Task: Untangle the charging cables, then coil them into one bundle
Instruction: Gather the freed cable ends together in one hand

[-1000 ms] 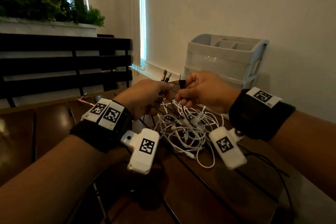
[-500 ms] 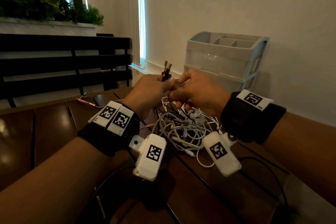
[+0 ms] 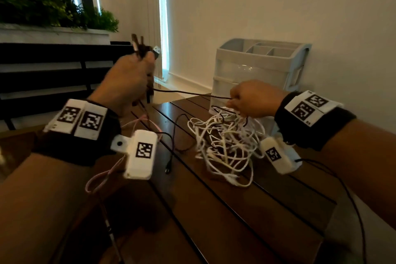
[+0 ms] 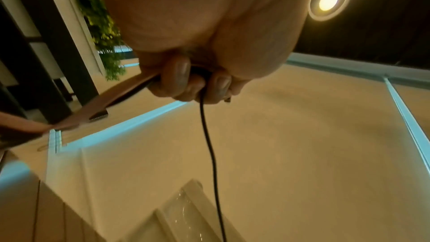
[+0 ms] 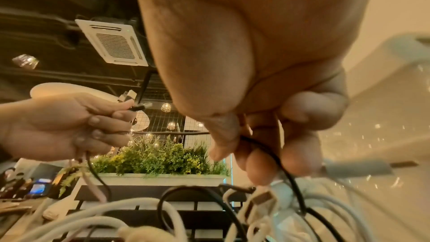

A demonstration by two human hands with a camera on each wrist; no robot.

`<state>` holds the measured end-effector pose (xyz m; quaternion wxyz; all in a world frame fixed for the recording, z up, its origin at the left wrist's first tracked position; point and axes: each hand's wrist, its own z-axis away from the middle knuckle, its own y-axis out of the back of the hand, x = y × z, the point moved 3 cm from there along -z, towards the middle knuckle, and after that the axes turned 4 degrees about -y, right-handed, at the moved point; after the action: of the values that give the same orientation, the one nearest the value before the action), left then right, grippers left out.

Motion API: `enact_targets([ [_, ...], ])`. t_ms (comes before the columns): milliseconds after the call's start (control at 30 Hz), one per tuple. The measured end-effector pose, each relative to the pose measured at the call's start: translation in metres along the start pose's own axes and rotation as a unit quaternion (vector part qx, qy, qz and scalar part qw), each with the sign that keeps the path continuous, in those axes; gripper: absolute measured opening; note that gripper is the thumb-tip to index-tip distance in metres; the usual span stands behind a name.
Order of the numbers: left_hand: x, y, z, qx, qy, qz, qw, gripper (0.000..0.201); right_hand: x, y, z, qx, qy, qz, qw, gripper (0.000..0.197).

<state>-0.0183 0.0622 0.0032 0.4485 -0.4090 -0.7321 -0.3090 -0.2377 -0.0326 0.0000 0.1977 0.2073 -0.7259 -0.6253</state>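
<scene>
Both hands clenched on one taut black cable (image 3: 188, 92), left (image 3: 126, 79), right (image 3: 252, 99), above tangled white cables (image 3: 225, 146).

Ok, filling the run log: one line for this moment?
left hand: grips plug ends | right hand: pinches black cable | white tangle: on table

cable tangle (image 3: 225, 141) on table (image 3: 246, 210), organizer (image 3: 259, 66) behind

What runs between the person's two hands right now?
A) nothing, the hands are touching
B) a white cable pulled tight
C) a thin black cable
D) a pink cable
C: a thin black cable stretches from the raised left hand, which grips several plug ends, to the right hand pinching it above the white cable tangle.
</scene>
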Motion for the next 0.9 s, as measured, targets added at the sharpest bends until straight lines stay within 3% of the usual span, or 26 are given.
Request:
enact_targets([
  [67, -0.003, 0.008, -0.005, 0.007, -0.014, -0.091, 0.996, 0.035, 0.003, 0.003, -0.002, 0.001, 0.012, 0.005, 1.000, 0.034],
  [167, 0.002, 0.007, -0.001, 0.046, -0.034, -0.191, 0.980, 0.035, 0.001, -0.004, 0.002, -0.083, 0.052, -0.099, 0.990, 0.026],
  [267, 0.007, 0.002, 0.003, 0.058, -0.029, -0.046, 0.997, 0.031, 0.003, -0.007, 0.004, -0.092, 0.073, -0.170, 0.978, 0.022],
  [333, 0.010, -0.003, 0.008, 0.020, -0.045, 0.027, 0.998, 0.030, 0.003, -0.009, 0.003, -0.083, 0.081, -0.181, 0.977, 0.024],
  [467, 0.009, -0.025, 0.019, -0.083, -0.089, -0.030, 0.992, 0.030, -0.007, -0.010, 0.002, -0.073, 0.100, -0.151, 0.981, 0.027],
  [567, 0.007, -0.035, 0.027, -0.180, -0.046, 0.000, 0.983, 0.016, -0.009, -0.011, 0.000, -0.089, 0.086, -0.152, 0.981, 0.023],
  [667, 0.003, -0.030, 0.026, -0.251, 0.010, -0.038, 0.967, 0.031, -0.005, -0.013, -0.001, -0.109, 0.073, -0.108, 0.985, 0.024],
  [800, -0.003, -0.020, 0.017, -0.203, 0.012, -0.208, 0.957, 0.046, -0.008, -0.017, 0.005, -0.207, 0.073, -0.123, 0.968, 0.016],
  [900, -0.006, -0.029, 0.021, -0.162, -0.032, -0.310, 0.936, 0.048, -0.017, -0.015, 0.003, -0.168, 0.096, -0.118, 0.974, 0.021],
])
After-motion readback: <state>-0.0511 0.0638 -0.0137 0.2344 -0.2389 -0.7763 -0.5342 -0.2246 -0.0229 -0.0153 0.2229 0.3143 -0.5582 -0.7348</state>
